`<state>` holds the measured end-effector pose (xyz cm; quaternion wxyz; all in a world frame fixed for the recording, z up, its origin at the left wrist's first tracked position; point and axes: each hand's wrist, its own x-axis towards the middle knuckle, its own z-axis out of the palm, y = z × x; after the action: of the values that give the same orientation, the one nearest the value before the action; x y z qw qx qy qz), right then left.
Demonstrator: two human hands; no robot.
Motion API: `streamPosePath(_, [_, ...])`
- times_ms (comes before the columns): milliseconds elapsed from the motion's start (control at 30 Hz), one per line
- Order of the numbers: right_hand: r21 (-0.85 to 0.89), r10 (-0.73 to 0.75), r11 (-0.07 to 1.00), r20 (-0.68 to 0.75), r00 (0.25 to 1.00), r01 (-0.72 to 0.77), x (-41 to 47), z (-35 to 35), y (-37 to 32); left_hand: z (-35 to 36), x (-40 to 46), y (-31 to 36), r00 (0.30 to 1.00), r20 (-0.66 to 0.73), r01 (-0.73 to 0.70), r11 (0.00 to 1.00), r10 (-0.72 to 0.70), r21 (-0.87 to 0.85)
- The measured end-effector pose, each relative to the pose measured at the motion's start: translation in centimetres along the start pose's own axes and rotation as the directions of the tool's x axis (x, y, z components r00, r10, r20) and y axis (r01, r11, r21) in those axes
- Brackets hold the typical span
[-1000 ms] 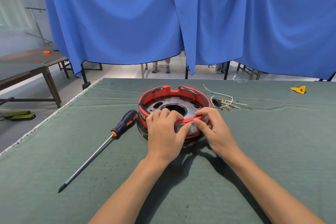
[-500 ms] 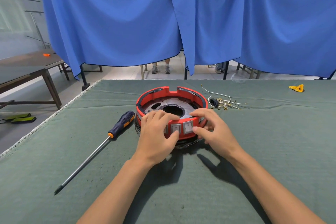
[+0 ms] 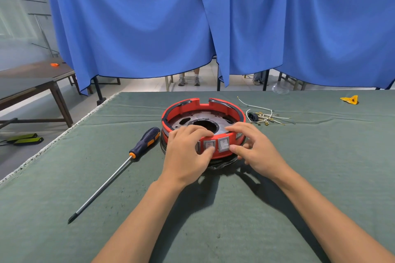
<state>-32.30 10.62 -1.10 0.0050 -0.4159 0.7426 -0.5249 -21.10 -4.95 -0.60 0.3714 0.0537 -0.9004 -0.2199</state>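
A round red appliance base [image 3: 183, 111] with a grey metal plate and a central hole inside stands on the green cloth table [image 3: 320, 166]. Grey rocker switches [image 3: 223, 144] sit in its near wall. My left hand [image 3: 186, 156] grips the near rim, fingers curled over the top edge and thumb on the left switch. My right hand [image 3: 254, 149] holds the right near side, fingers over the rim and thumb against the wall beside the right switch.
A long screwdriver [image 3: 119, 168] with a dark blue and orange handle lies left of the base. A bundle of white wires with terminals [image 3: 263, 116] lies behind right. A yellow piece [image 3: 349, 99] rests far right. Blue curtains hang behind; a wooden bench stands left.
My hands have shifted apart along the near wall, uncovering the two rocker switches that they hid a second ago. The base stays in place.
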Motion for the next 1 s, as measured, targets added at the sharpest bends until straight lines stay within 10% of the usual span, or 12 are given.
streamPosePath(500, [-0.187, -0.061, 0.981, -0.081, 0.995, 0.045, -0.1, 0.1, -0.1, 0.7, -0.4, 0.4, 1.000, -0.014, -0.009, 0.993, 0.011, 0.115])
streamPosePath(1000, [-0.071, 0.076, 0.991, -0.406, 0.911, -0.114, -0.9, -2.2, 0.7, -2.2, 0.0, -0.2, 0.981, -0.014, 0.159, 0.850, -0.192, -0.502])
